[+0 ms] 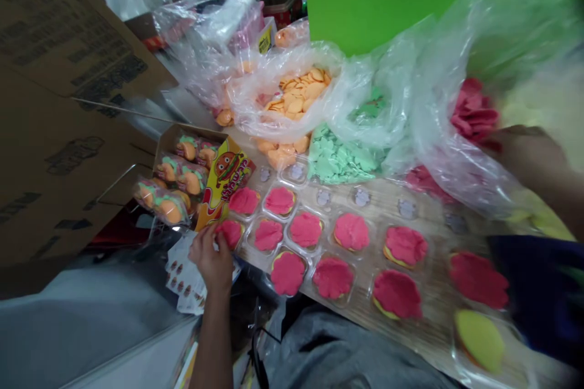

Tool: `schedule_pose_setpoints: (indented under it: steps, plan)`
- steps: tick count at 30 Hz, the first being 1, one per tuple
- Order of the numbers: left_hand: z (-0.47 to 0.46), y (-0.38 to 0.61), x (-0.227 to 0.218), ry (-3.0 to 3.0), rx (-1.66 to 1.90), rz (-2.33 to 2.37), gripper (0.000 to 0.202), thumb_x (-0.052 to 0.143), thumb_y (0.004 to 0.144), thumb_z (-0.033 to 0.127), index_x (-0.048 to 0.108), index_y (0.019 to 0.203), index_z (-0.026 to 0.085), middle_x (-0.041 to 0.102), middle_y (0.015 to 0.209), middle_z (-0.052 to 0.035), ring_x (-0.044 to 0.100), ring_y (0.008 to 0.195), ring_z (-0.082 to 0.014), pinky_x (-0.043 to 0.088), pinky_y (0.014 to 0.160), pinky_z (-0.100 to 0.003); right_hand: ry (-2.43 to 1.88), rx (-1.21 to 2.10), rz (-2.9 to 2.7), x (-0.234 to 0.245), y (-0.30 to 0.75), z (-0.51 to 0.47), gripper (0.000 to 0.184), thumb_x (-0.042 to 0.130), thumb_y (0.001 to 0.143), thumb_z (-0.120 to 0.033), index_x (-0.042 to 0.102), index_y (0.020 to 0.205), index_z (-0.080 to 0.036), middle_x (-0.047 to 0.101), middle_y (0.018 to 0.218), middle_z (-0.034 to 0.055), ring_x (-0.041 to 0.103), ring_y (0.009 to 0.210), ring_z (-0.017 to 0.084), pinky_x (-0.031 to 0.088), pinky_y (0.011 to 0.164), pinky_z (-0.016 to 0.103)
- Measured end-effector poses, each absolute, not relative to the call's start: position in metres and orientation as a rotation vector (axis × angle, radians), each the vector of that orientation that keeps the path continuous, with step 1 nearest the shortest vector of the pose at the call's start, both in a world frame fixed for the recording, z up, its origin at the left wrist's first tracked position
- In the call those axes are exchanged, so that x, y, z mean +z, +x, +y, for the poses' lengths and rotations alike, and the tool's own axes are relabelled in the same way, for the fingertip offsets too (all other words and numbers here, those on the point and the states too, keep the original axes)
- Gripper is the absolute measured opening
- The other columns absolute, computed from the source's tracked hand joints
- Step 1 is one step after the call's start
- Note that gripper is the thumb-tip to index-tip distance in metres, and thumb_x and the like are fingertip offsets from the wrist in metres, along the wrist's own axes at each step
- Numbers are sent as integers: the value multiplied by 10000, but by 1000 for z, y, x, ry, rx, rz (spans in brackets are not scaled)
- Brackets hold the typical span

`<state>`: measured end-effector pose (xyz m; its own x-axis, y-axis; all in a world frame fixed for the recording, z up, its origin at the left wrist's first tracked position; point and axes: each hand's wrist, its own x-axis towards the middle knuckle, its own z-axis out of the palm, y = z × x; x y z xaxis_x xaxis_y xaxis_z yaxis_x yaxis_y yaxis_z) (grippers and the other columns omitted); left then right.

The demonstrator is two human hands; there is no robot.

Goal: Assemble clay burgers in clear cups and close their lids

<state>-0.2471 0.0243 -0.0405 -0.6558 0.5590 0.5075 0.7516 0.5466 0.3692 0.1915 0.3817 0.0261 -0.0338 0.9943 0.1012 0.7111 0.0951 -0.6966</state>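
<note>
We read no legible text: red lettering on the yellow burger card (pixel 224 182), centre left, and dark print on the cardboard carton (pixel 68 30), upper left, are too blurred.

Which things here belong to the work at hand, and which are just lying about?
In use: left hand on a pink-topped burger sweet in a clear plastic tray; right hand at a clear bag of pink pieces.

Lying about: orange discs, green pieces, boxed burger sweets, printed cards, cardboard carton.
</note>
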Motion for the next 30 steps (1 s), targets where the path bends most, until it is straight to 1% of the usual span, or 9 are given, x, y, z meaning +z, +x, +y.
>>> schedule_pose_setpoints:
  steps: [2, 6, 9, 11, 13, 17, 21, 26, 30]
  plan:
    - [24, -244, -38, -1078, -821, -2425, 235, 469, 822, 257, 620, 963, 146, 616, 1003, -120, 544, 1006, -247, 380, 924, -427, -1676, 622, -1830, 24, 192, 383, 177, 703, 574, -63, 684, 741, -6, 609, 1148, 225, 442, 1193, 225, 245, 771, 378]
    - [29, -231, -23, -1110, -863, -2386, 219, 461, 824, 233, 616, 956, 152, 622, 986, -113, 542, 1027, -252, 379, 941, -434, -1662, 523, -1653, 33, 195, 380, 362, 626, 711, -249, 654, 974, -2, 593, 1165, 232, 492, 1118, 207, 278, 798, 387]
    - [40, -216, -7, -1161, -906, -2386, 231, 468, 830, 224, 613, 1002, 171, 624, 1014, -107, 535, 1049, -258, 386, 949, -438, -1571, 572, -1465, 57, 196, 359, 424, 581, 766, -276, 582, 1088, 0, 616, 1092, 217, 580, 909, 158, 366, 741, 352]
    - [52, -204, 2, -1223, -929, -2401, 245, 462, 844, 237, 606, 1036, 192, 618, 1038, -92, 529, 1058, -254, 387, 957, -443, -1467, 708, -1410, 76, 195, 333, 422, 571, 790, -242, 521, 1163, -52, 633, 1028, 153, 590, 751, 96, 419, 677, 291]
    - [67, -188, 7, -1298, -971, -2419, 249, 458, 853, 261, 604, 1046, 201, 616, 1034, -77, 538, 1041, -247, 398, 951, -442, -1385, 883, -1405, 93, 194, 300, 453, 578, 794, -214, 469, 1229, -147, 645, 883, 52, 575, 654, 64, 451, 651, 258]
    - [106, -149, 16, -1526, -1198, -2459, 240, 474, 854, 279, 596, 1044, 195, 619, 1017, -61, 574, 977, -212, 435, 907, -388, -1309, 1148, -1400, 108, 200, 237, 369, 644, 744, -264, 590, 1109, -254, 606, 712, -32, 564, 582, 62, 466, 556, 193]
    - [152, -106, 34, -2026, -1319, -2230, 197, 471, 854, 234, 593, 1003, 194, 626, 999, -45, 571, 978, -182, 423, 912, -339, -1407, 1276, -1439, 100, 222, 186, 292, 640, 766, -274, 625, 1058, -271, 646, 732, -17, 592, 623, 95, 489, 561, 195]
    - [194, -68, 55, -2357, -1226, -2055, 181, 459, 859, 220, 598, 973, 205, 632, 954, -18, 581, 931, -157, 431, 867, -286, -1596, 1452, -1644, 65, 244, 132, 254, 524, 840, -293, 634, 1059, -227, 681, 1051, 56, 633, 931, 191, 515, 785, 298]
    - [202, -50, 57, -2466, -1199, -2155, 190, 443, 868, 248, 590, 983, 211, 634, 947, -7, 587, 901, -149, 442, 820, -264, -1695, 1330, -1664, 30, 249, 110, 275, 483, 846, -245, 622, 1079, -198, 673, 1086, 80, 619, 987, 219, 489, 850, 363]
